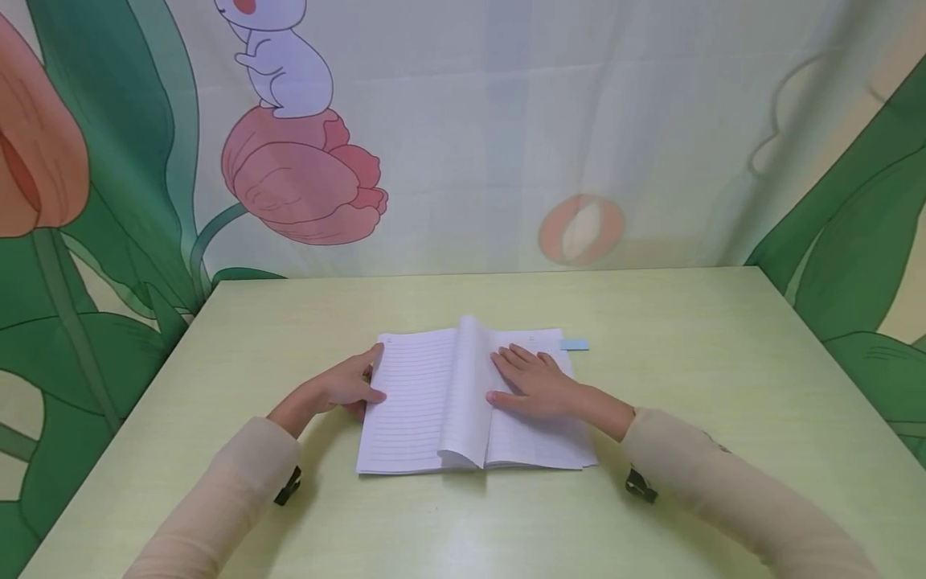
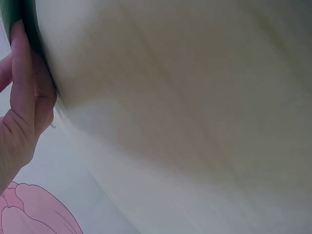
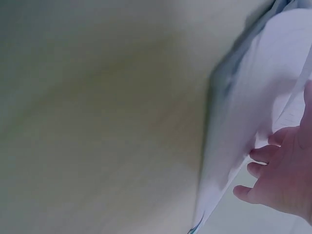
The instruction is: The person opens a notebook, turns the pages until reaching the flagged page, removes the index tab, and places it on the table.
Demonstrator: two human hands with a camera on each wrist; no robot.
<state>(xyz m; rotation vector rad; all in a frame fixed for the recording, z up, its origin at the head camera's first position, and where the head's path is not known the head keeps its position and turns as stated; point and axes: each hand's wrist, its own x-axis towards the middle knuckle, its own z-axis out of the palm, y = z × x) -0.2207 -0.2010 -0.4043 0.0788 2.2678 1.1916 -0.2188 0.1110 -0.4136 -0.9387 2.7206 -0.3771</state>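
Note:
An open notebook [image 1: 408,418] with lined white pages lies on the table. One loose page [image 1: 466,394] stands partly raised and curved along the middle. At the notebook's left edge my left hand [image 1: 349,382] grips it, thumb on the page and some fingers hidden below the edge. The left wrist view shows that hand [image 2: 24,102] at its far left side. My right hand [image 1: 535,386] rests on the right-hand page with fingers spread and extended. In the right wrist view the right hand [image 3: 285,170] lies against the white paper.
A pale blue tab [image 1: 575,345] sticks out from the notebook's upper right side. The light wooden table [image 1: 673,338] extends around it. Behind stands a curtain [image 1: 463,161] printed with flowers and a white animal. Dark straps [image 1: 288,486] show at both wrists.

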